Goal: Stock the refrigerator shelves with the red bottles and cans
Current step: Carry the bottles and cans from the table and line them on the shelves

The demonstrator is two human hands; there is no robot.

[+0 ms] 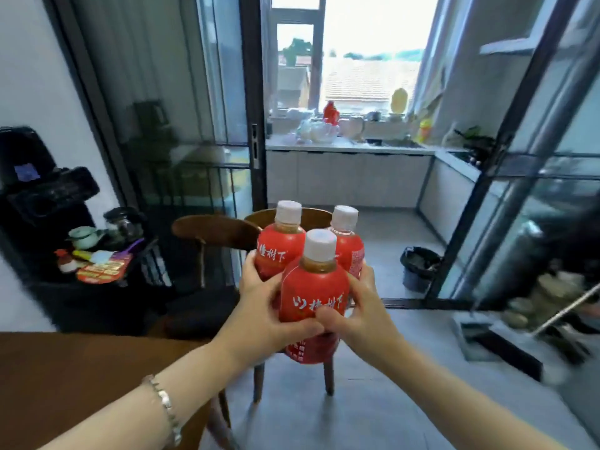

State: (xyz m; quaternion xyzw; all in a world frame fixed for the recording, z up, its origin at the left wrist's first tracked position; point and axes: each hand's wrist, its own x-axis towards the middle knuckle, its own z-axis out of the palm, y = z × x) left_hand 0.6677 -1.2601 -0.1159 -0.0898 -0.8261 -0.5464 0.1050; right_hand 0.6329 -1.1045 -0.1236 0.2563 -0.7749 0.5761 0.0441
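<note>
Red bottles point(313, 297) are in our hands, three of them, but we see no fridge anywhere in this view. So we think the job is only partly done: the bottles are picked up, and none of these three is on a shelf yet. We cannot tell if other bottles are already put away. We see no cans at all.

The biggest thing is the glass door point(181, 125), which fills the upper left of the frame, with an open gap beside it in the middle. A brown table point(81, 368) sits at the lower left. A dark wooden chair point(214, 230) stands in the middle, behind and below the bottles. A black bin point(418, 267) is on the floor at the right.

The three bottles are pressed together in a bunch, up in the air at the middle of the frame, all standing straight with white caps on top. One is in front and two are behind it.

Our left hand point(259, 306) wraps its fingers round the left side of the bunch. Our right hand point(360, 315) wraps round the right side. Both thumbs lie across the front bottle and meet there. A thin silver bracelet point(165, 407) is on the left wrist.

What is left, we think: find the fridge, open it, and stand the bottles on a shelf.
</note>
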